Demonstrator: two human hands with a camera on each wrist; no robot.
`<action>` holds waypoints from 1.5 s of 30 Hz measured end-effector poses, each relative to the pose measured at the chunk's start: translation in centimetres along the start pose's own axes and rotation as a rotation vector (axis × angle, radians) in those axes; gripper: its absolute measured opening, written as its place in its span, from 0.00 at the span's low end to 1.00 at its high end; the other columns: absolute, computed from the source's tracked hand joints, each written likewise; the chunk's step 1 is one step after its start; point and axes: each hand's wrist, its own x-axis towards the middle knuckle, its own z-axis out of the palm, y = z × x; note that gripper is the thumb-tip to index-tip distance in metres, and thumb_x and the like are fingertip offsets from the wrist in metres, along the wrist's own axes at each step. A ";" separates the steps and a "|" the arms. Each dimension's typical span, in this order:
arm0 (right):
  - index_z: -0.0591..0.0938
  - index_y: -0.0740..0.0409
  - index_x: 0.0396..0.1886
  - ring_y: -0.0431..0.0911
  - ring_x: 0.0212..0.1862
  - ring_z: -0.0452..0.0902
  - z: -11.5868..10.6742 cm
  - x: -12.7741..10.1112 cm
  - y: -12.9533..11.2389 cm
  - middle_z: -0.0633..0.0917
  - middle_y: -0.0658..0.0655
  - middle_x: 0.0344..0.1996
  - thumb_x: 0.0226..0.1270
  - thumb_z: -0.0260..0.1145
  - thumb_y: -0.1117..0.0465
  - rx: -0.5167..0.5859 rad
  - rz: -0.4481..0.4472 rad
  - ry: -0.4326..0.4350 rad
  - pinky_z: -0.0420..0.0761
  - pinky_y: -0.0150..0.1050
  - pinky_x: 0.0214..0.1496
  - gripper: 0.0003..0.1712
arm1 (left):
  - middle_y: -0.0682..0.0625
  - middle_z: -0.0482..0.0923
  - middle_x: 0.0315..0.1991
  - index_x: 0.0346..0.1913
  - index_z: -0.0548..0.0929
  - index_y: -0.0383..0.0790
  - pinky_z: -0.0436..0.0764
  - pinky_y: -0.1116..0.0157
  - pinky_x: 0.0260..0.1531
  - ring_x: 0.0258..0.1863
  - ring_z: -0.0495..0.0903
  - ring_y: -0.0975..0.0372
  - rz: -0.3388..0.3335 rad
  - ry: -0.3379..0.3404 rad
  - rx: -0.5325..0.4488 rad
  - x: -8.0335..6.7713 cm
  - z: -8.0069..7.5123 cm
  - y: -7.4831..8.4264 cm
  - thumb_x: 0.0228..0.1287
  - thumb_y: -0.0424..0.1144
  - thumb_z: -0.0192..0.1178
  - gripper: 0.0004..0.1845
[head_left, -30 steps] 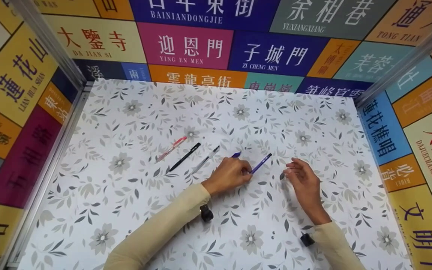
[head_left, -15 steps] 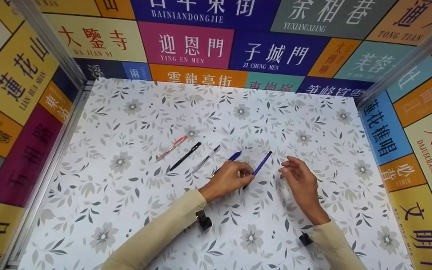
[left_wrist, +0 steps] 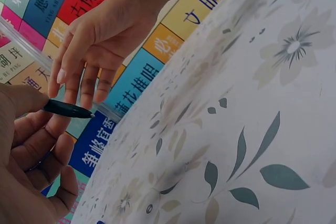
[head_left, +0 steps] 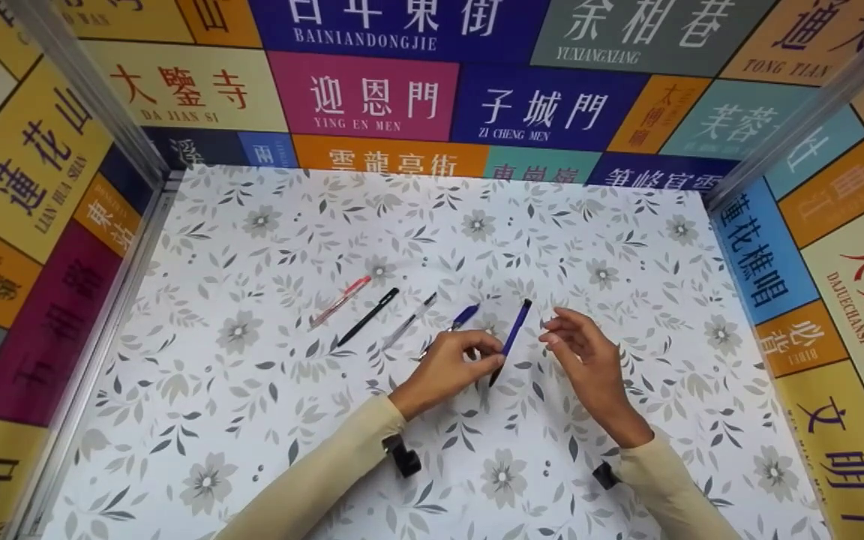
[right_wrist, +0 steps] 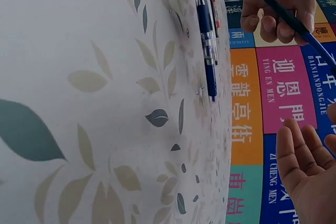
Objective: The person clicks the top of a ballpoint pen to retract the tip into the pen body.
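My left hand point(head_left: 477, 358) pinches a dark blue pen point(head_left: 511, 340) between thumb and fingers and holds it just above the flowered table point(head_left: 252, 420). In the left wrist view the pen's dark tip point(left_wrist: 68, 109) sticks out from the left hand point(left_wrist: 31, 145) toward the right hand point(left_wrist: 94, 40). My right hand point(head_left: 563, 337) hovers just right of the pen, fingers relaxed and empty. The right wrist view shows the right hand's palm point(right_wrist: 304, 166) open below the held pen point(right_wrist: 296, 22).
Several pens lie in a slanted row left of the hands: a red pen point(head_left: 340, 300), a black pen point(head_left: 368, 316), a clear pen point(head_left: 409, 320) and a blue pen point(head_left: 460, 319). Walls of colourful sign panels point(head_left: 372, 97) close in the table on three sides.
The left hand has turned the dark blue pen more upright and drawn it slightly toward me. The right hand has drifted left, closer to the pen.
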 end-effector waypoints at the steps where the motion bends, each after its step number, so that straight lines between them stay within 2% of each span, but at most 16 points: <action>1: 0.79 0.68 0.72 0.49 0.50 0.90 0.1 0.1 -0.2 0.87 0.70 0.52 0.77 0.65 0.79 0.007 0.001 -0.009 0.86 0.32 0.55 0.26 | 0.53 0.92 0.40 0.45 0.94 0.40 0.86 0.51 0.49 0.39 0.86 0.68 0.006 0.005 -0.013 -0.1 0.0 0.0 0.72 0.33 0.73 0.04; 7: 0.79 0.68 0.72 0.48 0.51 0.90 0.9 0.6 -1.3 0.86 0.68 0.53 0.77 0.65 0.79 0.011 -0.011 -0.066 0.86 0.33 0.56 0.26 | 0.52 0.92 0.41 0.45 0.94 0.40 0.85 0.58 0.48 0.39 0.86 0.66 0.037 0.021 -0.080 -0.6 -0.2 0.3 0.72 0.34 0.74 0.04; 15: 0.78 0.68 0.72 0.49 0.51 0.89 1.8 1.2 -2.9 0.86 0.69 0.52 0.75 0.65 0.81 0.053 -0.070 -0.109 0.87 0.35 0.56 0.28 | 0.48 0.92 0.44 0.47 0.93 0.36 0.88 0.61 0.50 0.43 0.89 0.63 0.021 0.027 -0.173 -1.2 -0.1 0.8 0.73 0.32 0.73 0.04; 25: 0.75 0.72 0.74 0.48 0.53 0.88 2.7 1.5 -5.3 0.86 0.68 0.54 0.75 0.66 0.80 0.091 -0.031 -0.122 0.87 0.36 0.56 0.30 | 0.51 0.92 0.41 0.46 0.93 0.37 0.87 0.63 0.47 0.41 0.89 0.64 0.030 0.038 -0.211 -1.6 0.1 1.7 0.73 0.33 0.73 0.04; 31: 0.72 0.74 0.76 0.48 0.54 0.88 3.0 1.5 -5.9 0.85 0.69 0.55 0.75 0.66 0.81 0.102 -0.020 -0.117 0.87 0.35 0.55 0.32 | 0.50 0.93 0.40 0.46 0.93 0.36 0.87 0.64 0.47 0.41 0.88 0.65 0.025 0.048 -0.226 -1.8 0.3 1.8 0.73 0.33 0.73 0.05; 38: 0.73 0.70 0.77 0.50 0.51 0.87 3.6 1.5 -6.1 0.83 0.73 0.53 0.75 0.66 0.81 0.146 -0.030 -0.112 0.87 0.35 0.52 0.33 | 0.48 0.93 0.40 0.47 0.92 0.34 0.87 0.64 0.47 0.41 0.88 0.65 0.022 0.052 -0.230 -2.0 0.5 1.9 0.73 0.32 0.72 0.05; 45: 0.72 0.67 0.79 0.52 0.52 0.88 4.0 1.6 -6.3 0.84 0.69 0.53 0.73 0.67 0.81 0.153 -0.018 -0.105 0.88 0.38 0.56 0.36 | 0.49 0.93 0.40 0.47 0.92 0.34 0.87 0.63 0.48 0.41 0.89 0.65 0.016 0.053 -0.235 -2.1 0.4 2.0 0.73 0.32 0.72 0.06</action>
